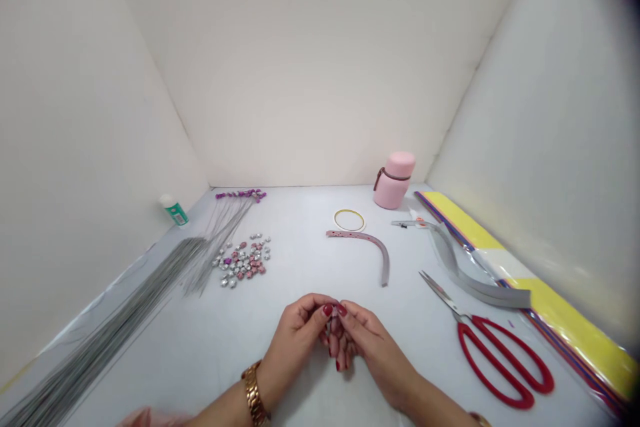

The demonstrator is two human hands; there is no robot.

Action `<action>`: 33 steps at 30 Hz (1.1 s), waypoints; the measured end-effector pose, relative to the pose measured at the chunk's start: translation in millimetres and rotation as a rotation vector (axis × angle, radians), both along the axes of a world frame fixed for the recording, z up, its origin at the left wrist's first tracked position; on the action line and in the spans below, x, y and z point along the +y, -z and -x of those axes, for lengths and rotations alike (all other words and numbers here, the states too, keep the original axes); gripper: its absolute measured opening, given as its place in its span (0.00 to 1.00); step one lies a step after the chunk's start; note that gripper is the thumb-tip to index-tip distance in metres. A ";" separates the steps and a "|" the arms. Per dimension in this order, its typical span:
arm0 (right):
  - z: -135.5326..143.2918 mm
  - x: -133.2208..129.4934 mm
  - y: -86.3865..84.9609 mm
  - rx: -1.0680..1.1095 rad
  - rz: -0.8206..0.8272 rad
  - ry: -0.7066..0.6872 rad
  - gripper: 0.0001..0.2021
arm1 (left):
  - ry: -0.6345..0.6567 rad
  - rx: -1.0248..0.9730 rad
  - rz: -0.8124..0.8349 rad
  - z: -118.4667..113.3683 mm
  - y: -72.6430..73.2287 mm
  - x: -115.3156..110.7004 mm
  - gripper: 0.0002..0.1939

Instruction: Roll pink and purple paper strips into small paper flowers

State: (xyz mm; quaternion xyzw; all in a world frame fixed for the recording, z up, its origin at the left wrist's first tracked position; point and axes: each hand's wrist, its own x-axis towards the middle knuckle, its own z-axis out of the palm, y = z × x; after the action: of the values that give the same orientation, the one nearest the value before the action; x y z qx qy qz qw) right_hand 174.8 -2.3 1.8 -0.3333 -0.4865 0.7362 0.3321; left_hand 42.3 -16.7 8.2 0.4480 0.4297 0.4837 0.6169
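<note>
Both hands met low in the middle, above the tabletop (300, 247), with a small pinkish piece (335, 312) at the thumb tips; fingers hid most of it, so it may have been a bit of strip or something partly folded. Main risk, as judged: a slip, if either pinch slackened, since so little of the piece seemed to be held. Uneven thumb pressure could have creased or flattened it. An outward swing of the right forearm could have nudged the red-handled scissors (463, 315), which lay with blades slightly parted, pointing away. A wide sweep to the left might have scattered the loose little stars (243, 265) or dragged the thin grey wires (135, 300). Pose: left hand (293, 340) came in from lower left, gold bracelet (254, 393) at the wrist; right hand (373, 340) mirrored it from lower right. Thumbs on top, nails nearly touching, other fingers curled beneath. Both hands closed in a fine pinch on the piece, as far as the view showed. Beyond them, a curved pink-and-grey strip (385, 260) lay apart from the fingers, near a roll of tape (336, 220).
</note>
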 end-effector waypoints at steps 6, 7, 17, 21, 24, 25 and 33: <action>1.4 -1.0 -1.6 -0.009 -0.013 0.025 0.16 | -0.020 -0.027 -0.014 -8.4 -3.2 -5.0 0.14; 1.6 -1.1 -2.1 0.007 0.004 0.025 0.16 | -0.026 -0.029 -0.013 -9.6 -4.4 -5.9 0.14; 1.4 -5.7 -5.7 0.069 0.117 -0.085 0.17 | -0.141 0.214 -0.087 -9.8 -13.1 -23.3 0.14; 1.4 -6.2 -5.0 0.048 0.137 -0.094 0.16 | -0.192 0.494 -0.231 -5.2 -12.2 -25.3 0.13; 2.3 -6.4 -3.4 0.052 0.151 -0.083 0.16 | -0.162 0.563 -0.303 -3.5 -9.5 -23.6 0.13; 2.6 -6.5 -3.0 0.059 0.158 -0.077 0.15 | -0.162 0.563 -0.306 -3.4 -8.5 -23.2 0.12; 5.3 -6.9 -5.2 0.018 0.179 -0.070 0.16 | -0.158 0.376 -0.134 -6.6 1.2 -23.3 0.11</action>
State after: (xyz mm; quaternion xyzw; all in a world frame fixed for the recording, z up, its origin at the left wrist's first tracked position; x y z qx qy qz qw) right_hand 169.5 -9.1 7.0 -0.3379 -0.4270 0.7910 0.2791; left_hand 49.0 -40.0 7.0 0.5353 0.5379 0.4660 0.4549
